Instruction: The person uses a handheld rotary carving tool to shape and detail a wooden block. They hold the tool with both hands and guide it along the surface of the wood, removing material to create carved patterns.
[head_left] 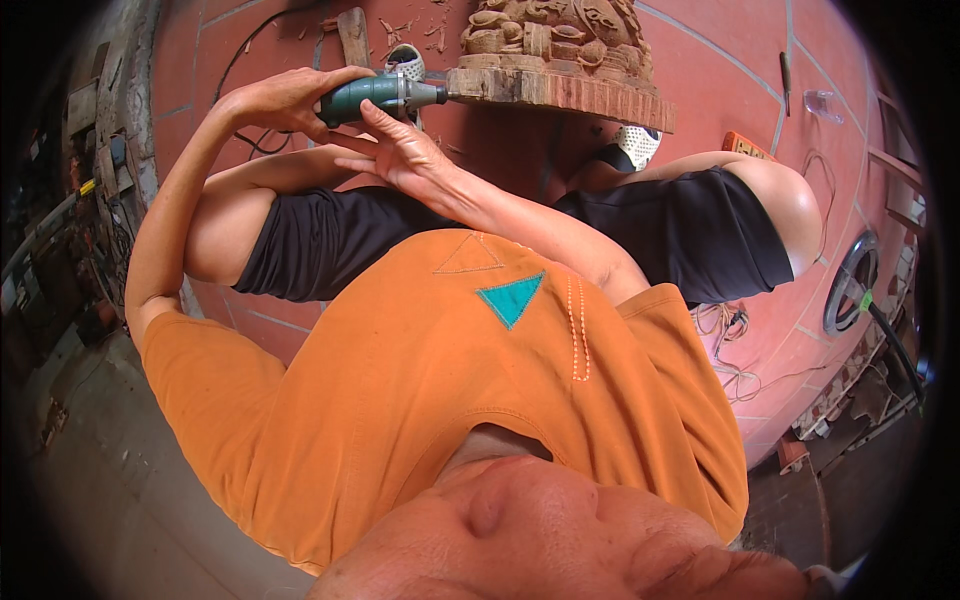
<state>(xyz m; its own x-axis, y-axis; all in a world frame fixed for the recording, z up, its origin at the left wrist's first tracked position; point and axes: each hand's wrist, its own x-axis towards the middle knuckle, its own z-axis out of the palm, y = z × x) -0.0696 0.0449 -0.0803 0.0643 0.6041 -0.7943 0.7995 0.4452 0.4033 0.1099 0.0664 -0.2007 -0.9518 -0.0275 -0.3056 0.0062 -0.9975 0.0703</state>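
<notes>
Red tiled floor (pixel 710 70), wood chips (pixel 393 38) scattered near top, clear plastic cup (pixel 824 106) off to the right. Green power tool (pixel 362 98) lies roughly level, left of the carved wooden piece (pixel 560 40); its narrow nose is at the left end of the thick wood base (pixel 580 98), contact unclear. Left hand (pixel 285 102) gripping the tool's rear end, fingers curled. Right hand (pixel 402 155) partly open, fingers spread below the tool, thumb against its body. White perforated shoe (pixel 637 146) beside the base.
</notes>
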